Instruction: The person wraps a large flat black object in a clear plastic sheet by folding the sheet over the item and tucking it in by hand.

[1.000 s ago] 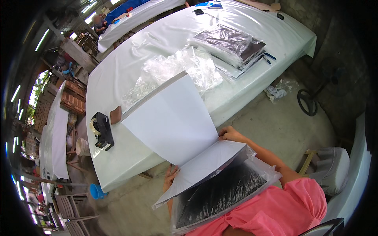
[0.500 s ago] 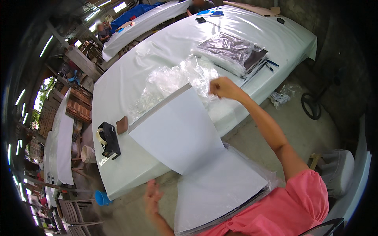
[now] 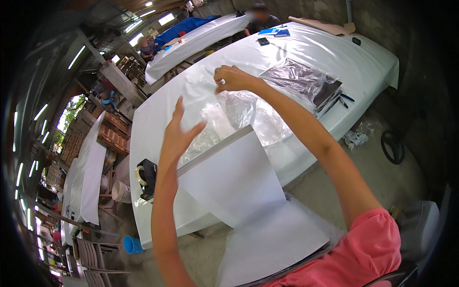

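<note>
My right hand (image 3: 234, 79) is raised over the table, its fingers pinched on the edge of a clear plastic bag (image 3: 241, 107) that hangs below it. To the left, my left hand (image 3: 179, 126) is held up with fingers spread and nothing in them. A white stack of sheets (image 3: 234, 177) leans against the table's near edge, between my arms. Its lower end meets another white sheet (image 3: 277, 244) on my lap, which has clear plastic around it. More crumpled clear plastic (image 3: 270, 124) lies on the table behind the stack.
On the white-covered table (image 3: 158, 115) are a black tape dispenser (image 3: 148, 177), a plastic-wrapped dark stack (image 3: 301, 79), a pen (image 3: 343, 102) and blue booklets (image 3: 275, 32). A blue bucket (image 3: 132, 245) stands on the floor. Another person (image 3: 262, 21) is at the far side.
My right hand has moved left and away from me, drawing up clear plastic. My left hand has risen from beside my lap to above the table. The view has shifted.
</note>
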A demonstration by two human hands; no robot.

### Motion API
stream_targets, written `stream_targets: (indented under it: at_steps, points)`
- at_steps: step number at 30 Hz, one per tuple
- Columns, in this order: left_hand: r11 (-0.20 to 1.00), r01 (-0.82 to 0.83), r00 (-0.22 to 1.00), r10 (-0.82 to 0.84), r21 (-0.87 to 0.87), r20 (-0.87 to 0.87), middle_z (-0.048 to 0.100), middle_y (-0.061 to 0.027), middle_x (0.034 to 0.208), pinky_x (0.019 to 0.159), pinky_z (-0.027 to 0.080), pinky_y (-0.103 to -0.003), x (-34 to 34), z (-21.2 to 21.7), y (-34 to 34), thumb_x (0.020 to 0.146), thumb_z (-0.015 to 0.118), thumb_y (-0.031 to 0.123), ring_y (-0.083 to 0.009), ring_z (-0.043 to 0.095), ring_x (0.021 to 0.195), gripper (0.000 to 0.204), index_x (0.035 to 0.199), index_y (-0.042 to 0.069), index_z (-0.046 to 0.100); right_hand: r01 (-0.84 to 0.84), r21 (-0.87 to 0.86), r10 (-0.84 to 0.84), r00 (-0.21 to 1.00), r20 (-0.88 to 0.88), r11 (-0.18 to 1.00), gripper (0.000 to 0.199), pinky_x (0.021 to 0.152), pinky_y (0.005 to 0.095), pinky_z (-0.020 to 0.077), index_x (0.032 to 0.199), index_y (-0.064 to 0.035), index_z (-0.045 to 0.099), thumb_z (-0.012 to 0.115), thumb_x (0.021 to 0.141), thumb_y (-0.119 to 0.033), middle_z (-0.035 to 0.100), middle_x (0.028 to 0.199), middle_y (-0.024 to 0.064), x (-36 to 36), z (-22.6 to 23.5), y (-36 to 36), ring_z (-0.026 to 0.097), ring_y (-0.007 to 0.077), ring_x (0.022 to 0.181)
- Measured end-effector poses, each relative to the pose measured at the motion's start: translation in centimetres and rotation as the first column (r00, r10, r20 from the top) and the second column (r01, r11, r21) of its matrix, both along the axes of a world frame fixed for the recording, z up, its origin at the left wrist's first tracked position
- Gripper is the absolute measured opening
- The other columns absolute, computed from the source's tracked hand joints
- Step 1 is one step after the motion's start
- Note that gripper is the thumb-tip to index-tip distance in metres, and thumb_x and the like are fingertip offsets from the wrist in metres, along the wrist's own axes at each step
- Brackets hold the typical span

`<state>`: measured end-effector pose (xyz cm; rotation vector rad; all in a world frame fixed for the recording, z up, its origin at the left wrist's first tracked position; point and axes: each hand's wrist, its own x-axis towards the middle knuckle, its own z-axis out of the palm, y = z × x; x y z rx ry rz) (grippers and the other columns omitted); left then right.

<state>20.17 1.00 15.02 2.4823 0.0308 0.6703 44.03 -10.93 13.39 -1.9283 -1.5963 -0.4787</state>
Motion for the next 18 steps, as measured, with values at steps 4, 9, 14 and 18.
stream_targets:
  at_steps: [4, 9, 14, 18]
  points:
    - [0.979, -0.156, 0.977, 0.133, -0.134, -0.170, 0.048, -0.0232, 0.124, 0.097, 0.036, -0.037, 10.2, -1.9, 1.2, 0.083, 0.060, 0.040, -0.0305, 0.047, 0.115, 0.071, 0.130, -0.007, 0.037, -0.170, 0.102, 0.173, 0.985, -0.015, 0.980, 0.020, 0.077, 0.0379, 0.0406, 0.072, -0.0031, 0.055, 0.069, 0.070, -0.016, 0.055, 0.084, 0.0076, -0.2, 0.9, 1.4, 0.051, 0.0270, 0.089]
    - [0.776, -0.053, 0.977, -0.090, -0.628, -0.194, 0.057, -0.0030, 0.076, 0.057, 0.038, -0.026, 13.1, -3.1, 0.8, 0.088, 0.055, 0.035, -0.0100, 0.044, 0.056, 0.037, 0.092, -0.001, 0.061, -0.081, 0.395, 0.193, 0.948, -0.254, 0.915, 0.035, 0.084, 0.0339, 0.0408, 0.097, -0.0026, 0.055, 0.072, 0.070, -0.018, 0.055, 0.097, 0.0096, 0.5, -1.7, -0.6, 0.052, 0.0242, 0.096]
    - [0.728, -0.102, 0.978, -0.051, -0.678, -0.201, 0.057, -0.0041, 0.079, 0.060, 0.041, -0.028, 12.6, -4.0, 1.1, 0.091, 0.050, 0.035, -0.0121, 0.047, 0.061, 0.038, 0.098, -0.002, 0.060, -0.088, 0.398, 0.320, 0.758, -0.568, 0.913, 0.050, 0.080, 0.0361, 0.0459, 0.106, -0.0049, 0.049, 0.077, 0.067, -0.019, 0.051, 0.108, 0.0118, -0.9, -4.3, -0.5, 0.052, 0.0242, 0.099]
    - [0.604, -0.032, 0.975, -0.155, -0.796, -0.157, 0.059, -0.0062, 0.085, 0.067, 0.046, -0.030, 12.9, -3.5, 0.9, 0.092, 0.047, 0.041, -0.0146, 0.055, 0.075, 0.043, 0.100, 0.000, 0.058, -0.006, 0.423, 0.186, 0.904, -0.386, 0.906, 0.041, 0.083, 0.0378, 0.0434, 0.100, -0.0077, 0.052, 0.076, 0.068, -0.015, 0.049, 0.113, 0.0131, 0.8, -5.5, -1.1, 0.050, 0.0284, 0.102]
